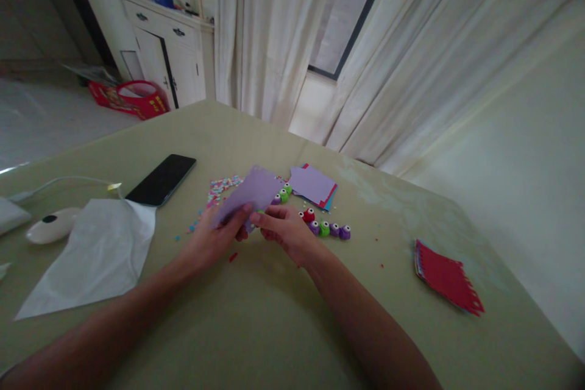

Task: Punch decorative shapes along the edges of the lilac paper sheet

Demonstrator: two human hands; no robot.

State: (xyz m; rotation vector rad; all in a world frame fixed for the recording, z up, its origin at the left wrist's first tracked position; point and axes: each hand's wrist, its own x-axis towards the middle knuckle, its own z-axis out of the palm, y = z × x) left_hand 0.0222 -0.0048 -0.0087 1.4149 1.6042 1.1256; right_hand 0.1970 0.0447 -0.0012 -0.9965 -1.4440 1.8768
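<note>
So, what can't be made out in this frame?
Head view only:
- What the right hand pinches: hidden by the hand itself and by the lilac sheet held in the left hand.
- Shapes of the confetti: too small.
- Patterns on the punches: too small.
- Items on the cupboard: blurred, far.
- Sheets under the red stack: covered by its top sheet.

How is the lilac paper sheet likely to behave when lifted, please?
The lilac paper sheet, pinched in the left hand, looks thin, so it is probably light and floppy. It stands out fairly flat, suggesting some stiffness. It may crease easily.
</note>
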